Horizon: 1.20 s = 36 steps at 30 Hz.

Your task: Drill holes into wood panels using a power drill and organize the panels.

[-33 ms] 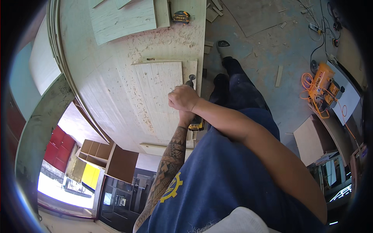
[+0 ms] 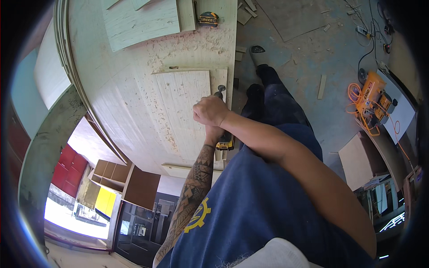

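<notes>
The right hand (image 2: pixel 211 110) is closed in a fist over the top of a power tool (image 2: pixel 225 144), and it covers most of the tool; only a dark tip just beyond the knuckles and a yellow-and-black part just below the wrist show, so the tool's kind is hard to make out. The left hand (image 2: pixel 215 134) sits directly under the right hand and is almost wholly hidden by it; whether it grips the tool or merely rests against it cannot be told, though the tattooed forearm runs up to that spot. Both hands are at the near edge of a pale wooden panel (image 2: pixel 185 100) lying on the table (image 2: pixel 125 107), whose surface is strewn with wood shavings. Well beyond the hands, near the far end of the table, lies a yellow tape measure (image 2: pixel 208 19). Far to the right of the hands, on the floor, stands an orange machine (image 2: pixel 373 100) with an orange cable, partly cut off by the dark rim of the view.
</notes>
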Each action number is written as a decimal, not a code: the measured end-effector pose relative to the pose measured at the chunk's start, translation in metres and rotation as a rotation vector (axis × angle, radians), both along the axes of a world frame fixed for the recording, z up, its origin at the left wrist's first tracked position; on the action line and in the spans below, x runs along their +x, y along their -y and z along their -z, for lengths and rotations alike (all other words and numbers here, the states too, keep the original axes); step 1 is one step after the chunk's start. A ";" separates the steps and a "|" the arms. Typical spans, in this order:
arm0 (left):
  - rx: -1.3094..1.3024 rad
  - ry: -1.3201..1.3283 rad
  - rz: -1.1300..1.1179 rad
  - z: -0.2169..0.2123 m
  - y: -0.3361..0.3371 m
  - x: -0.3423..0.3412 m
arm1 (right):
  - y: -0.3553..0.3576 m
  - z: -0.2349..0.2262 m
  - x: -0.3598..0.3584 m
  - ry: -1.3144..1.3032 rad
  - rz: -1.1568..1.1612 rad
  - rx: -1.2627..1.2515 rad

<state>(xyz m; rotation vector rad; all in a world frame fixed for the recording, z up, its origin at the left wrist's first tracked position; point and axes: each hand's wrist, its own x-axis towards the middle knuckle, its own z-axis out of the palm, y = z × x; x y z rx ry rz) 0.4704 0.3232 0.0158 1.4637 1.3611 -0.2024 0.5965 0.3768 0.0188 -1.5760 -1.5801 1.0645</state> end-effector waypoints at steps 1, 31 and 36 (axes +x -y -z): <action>-0.003 -0.007 0.001 -0.002 -0.006 0.001 | -0.004 -0.001 0.004 -0.010 0.011 -0.045; 0.236 0.009 0.270 0.015 0.000 -0.020 | 0.020 -0.005 -0.007 -0.002 0.176 0.028; -0.265 -0.334 0.279 0.013 -0.027 -0.010 | 0.017 -0.014 -0.004 0.043 0.256 -0.053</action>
